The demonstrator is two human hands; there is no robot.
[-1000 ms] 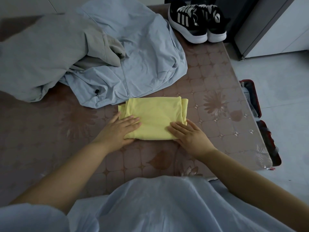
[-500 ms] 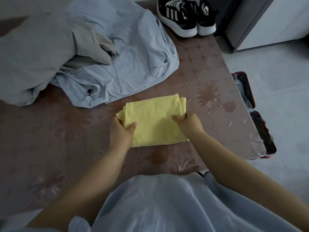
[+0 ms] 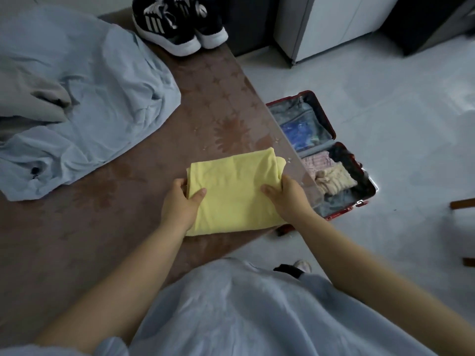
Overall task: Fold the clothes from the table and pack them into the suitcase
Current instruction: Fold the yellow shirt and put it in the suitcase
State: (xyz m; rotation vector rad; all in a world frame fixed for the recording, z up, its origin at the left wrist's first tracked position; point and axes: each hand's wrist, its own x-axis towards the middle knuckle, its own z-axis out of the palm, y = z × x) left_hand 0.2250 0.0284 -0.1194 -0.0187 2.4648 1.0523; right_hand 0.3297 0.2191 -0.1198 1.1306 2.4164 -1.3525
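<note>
**Gripped at both sides, one step from packing**

Clamped between left hand [image 3: 180, 205] and right hand [image 3: 289, 199]: the folded yellow garment [image 3: 235, 194], with thumbs laid on top and fingers curled round the two opposite side edges. Held over the near corner of the table [image 3: 218, 93]. Impossible to tell whether lifted clear or resting on the patterned top.

Looks soft, light and limp. Likely to sag in the middle and shed its folds if taken by one edge only. Best carried as here, supported at both sides with fingers underneath, or scooped flat from below. Nothing to break, only folds to lose.

Lies close to square, a little longer from hand to hand. Runs with that long axis across the body, the right-hand end angled slightly away. Shows a thicker, bunched fold at the far corner by the right hand.

Just beyond the right hand, down on the floor: the open red suitcase [image 3: 325, 114], with rolled clothes [image 3: 331, 178] in its nearer half. Well beyond the left hand, unfolded on the table: a pale blue garment [image 3: 108, 80] with a grey garment [image 3: 30, 98] on it. Farther off, at the table's end: black sneakers [image 3: 177, 29].
</note>
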